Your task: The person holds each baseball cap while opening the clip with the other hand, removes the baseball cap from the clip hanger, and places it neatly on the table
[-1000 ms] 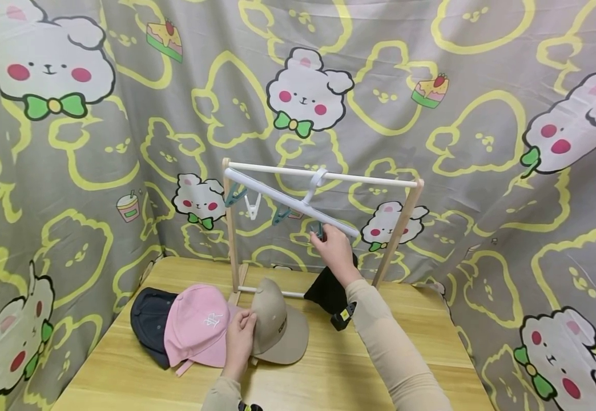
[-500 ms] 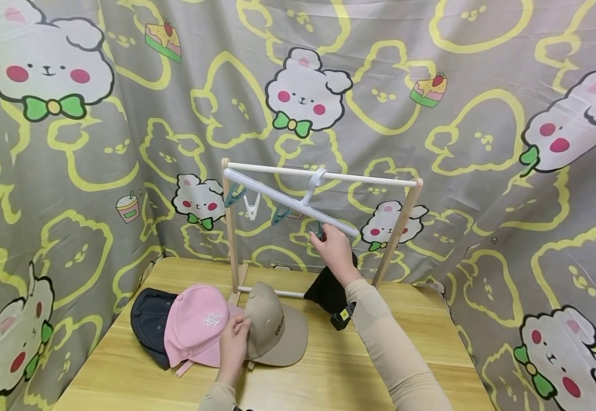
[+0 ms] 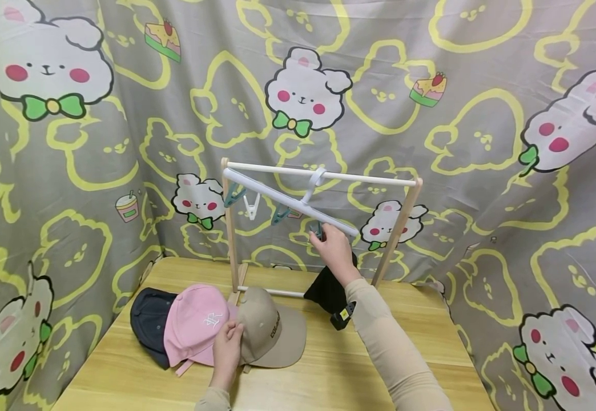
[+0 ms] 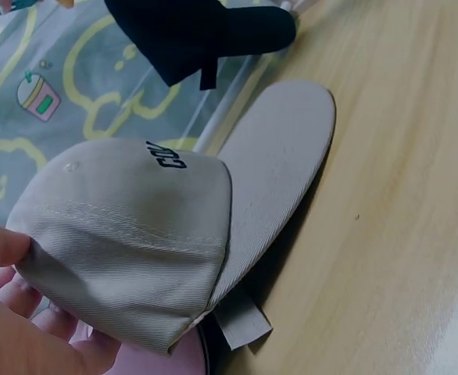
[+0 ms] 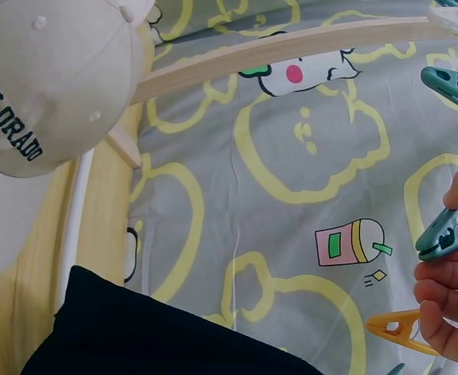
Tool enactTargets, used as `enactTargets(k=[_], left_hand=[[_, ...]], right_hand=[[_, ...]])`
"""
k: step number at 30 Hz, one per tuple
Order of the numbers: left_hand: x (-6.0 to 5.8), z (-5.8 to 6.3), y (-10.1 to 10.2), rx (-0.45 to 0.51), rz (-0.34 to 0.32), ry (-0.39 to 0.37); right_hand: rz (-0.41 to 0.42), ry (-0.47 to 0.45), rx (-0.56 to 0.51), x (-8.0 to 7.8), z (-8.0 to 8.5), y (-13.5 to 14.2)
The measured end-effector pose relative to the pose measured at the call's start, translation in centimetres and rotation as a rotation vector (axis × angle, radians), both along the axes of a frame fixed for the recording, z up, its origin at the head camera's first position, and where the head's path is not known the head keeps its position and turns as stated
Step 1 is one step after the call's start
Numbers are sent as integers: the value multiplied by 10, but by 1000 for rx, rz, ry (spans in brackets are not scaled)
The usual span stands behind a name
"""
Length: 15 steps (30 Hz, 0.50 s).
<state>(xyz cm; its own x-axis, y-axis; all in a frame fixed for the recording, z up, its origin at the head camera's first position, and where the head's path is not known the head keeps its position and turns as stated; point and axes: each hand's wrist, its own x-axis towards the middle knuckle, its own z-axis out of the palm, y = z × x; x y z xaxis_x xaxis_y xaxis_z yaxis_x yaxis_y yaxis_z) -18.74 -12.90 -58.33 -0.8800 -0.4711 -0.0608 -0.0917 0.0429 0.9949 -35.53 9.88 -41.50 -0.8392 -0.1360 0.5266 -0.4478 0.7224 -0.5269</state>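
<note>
My left hand pinches the back edge of a beige baseball cap; in the left wrist view the thumb lies on its crown and the other fingers are behind. A pink cap and a dark navy cap overlap to its left. My right hand pinches a teal clothespin under the low right end of a white hanger. Below that hand is a black cap, partly hidden by the wrist; what supports it is hidden.
The tilted hanger hooks over the white top bar of a wooden rack. Teal clothespins and a white clothespin hang from it. An orange clothespin shows beside the right hand. Patterned curtain surrounds the wooden table.
My left hand has shifted left and slightly toward me, and the beige cap's crown has come left with it, nearer the pink cap. My right hand has stayed at the teal clothespin.
</note>
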Motion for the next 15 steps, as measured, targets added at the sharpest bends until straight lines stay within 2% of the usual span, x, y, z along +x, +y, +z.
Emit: enactTargets(k=[15], left_hand=[[4, -9, -11, -73, 50, -41]], right_hand=[[5, 2, -4, 0, 0, 0]])
